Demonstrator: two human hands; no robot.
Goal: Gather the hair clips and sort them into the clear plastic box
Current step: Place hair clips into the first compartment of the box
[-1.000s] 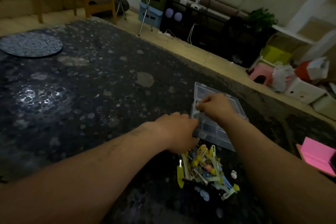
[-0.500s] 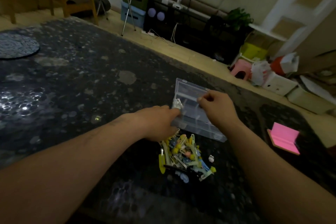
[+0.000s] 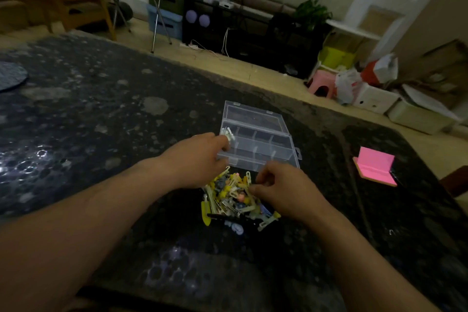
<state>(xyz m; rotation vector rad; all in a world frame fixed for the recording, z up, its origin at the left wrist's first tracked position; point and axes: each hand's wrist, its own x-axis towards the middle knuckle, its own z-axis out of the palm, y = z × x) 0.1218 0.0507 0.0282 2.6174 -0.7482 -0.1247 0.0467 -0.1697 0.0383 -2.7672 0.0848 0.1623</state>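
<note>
Right hand [image 3: 281, 186] had quit the clear plastic box [image 3: 263, 139] near the table's [image 3: 101, 134] far edge for the adjacent hair clips [image 3: 228, 197], grip undetermined; left hand [image 3: 200, 159] pinched a pale clip [image 3: 229, 134] over its end compartment, evidently for deposit.

— The box [image 3: 255, 132] is clear plastic, smooth and glossy, with light catching on its walls.

— And the table [image 3: 101, 134] beneath it?

— Dark and speckled, polished like stone. It mirrors light well to the left of the box.

— The hair clips [image 3: 233, 197] on the near side of the box look like shiny plastic, and a few have a metallic gleam.

— The pale clip [image 3: 229, 134] at the box's left corner glints too. To the right of the box, the pink pad [image 3: 374, 167] is matt paper.
</note>
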